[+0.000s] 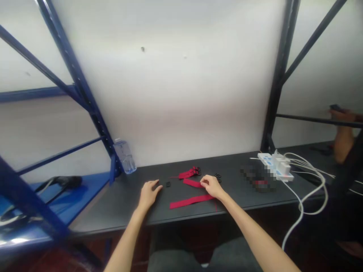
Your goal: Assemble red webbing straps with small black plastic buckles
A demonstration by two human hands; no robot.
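My right hand [213,186] pinches the end of a short red webbing strap [191,183] between thumb and fingers. Below it a longer red strap [187,202] lies flat, its right end by my right wrist; whether the two straps are one piece I cannot tell. My left hand [147,195] rests on the dark tabletop with thumb and fingers apart and nothing between them. A small black buckle [168,184] lies just right of its fingertips. Behind the held strap sits a gathered red strap [187,174] with black hardware. Black metal loops [218,176] lie beyond my right hand.
A clear bottle [125,155] leans by the blue rack post [93,109] at back left. On the right are a white power strip [275,166] with cables [323,185] and a pixelated dark item [258,177]. Another person's arm [343,138] shows at far right.
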